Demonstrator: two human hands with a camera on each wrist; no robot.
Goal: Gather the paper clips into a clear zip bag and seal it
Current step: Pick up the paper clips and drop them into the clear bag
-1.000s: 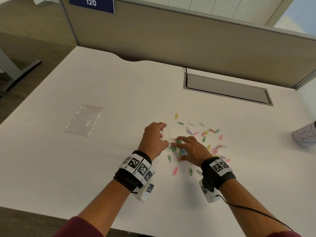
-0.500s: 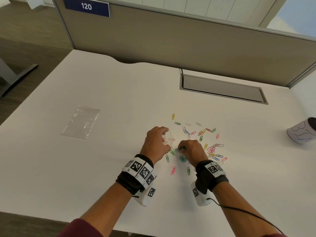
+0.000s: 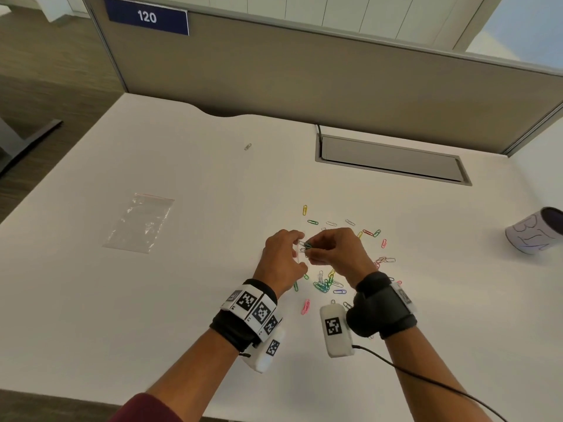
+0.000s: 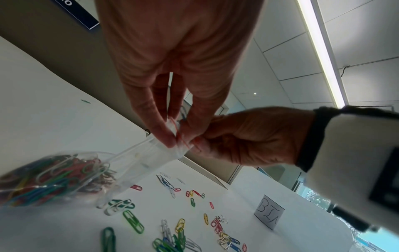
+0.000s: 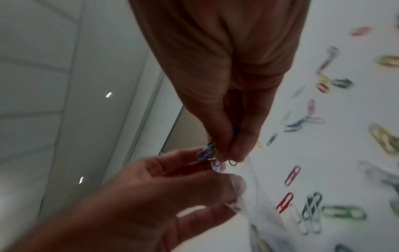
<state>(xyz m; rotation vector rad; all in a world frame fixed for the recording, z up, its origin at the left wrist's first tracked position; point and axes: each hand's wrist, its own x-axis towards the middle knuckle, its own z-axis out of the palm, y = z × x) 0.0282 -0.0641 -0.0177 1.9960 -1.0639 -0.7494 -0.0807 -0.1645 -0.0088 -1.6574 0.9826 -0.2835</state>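
The bag (image 4: 64, 173) is held up over the table (image 3: 152, 300) by the left hand (image 3: 281, 258), whose fingertips (image 4: 166, 136) are pinched on the red-lined mouth. The lower part of the bag hangs down and is already well filled with clips of many colours. A small bunch of clips (image 5: 208, 151) is pinched between thumb and fingers of the right hand (image 3: 333, 252), just at the mouth of the bag. Whether these clips are already inside the opening cannot be told, because the fingers cover it.

The step in hand is judged to be the feeding of this bunch into the bag. For this to be done well, the mouth should be kept spread by the left fingers, so that a real gap is offered and not only a slit. The bunch should be pushed past the zip line before it is released; if it is let go too early, clips may catch on the rim and fall back on the table. The bag should be kept with its mouth higher than its full part, since the clips inside are heavy and could slide out when it is tilted.

Many loose clips (image 3: 323, 284) are left scattered on the table below and to the right of the hands, and one lies far away (image 3: 247, 146). The task is therefore judged as only partly done, and the sealing is not yet due.
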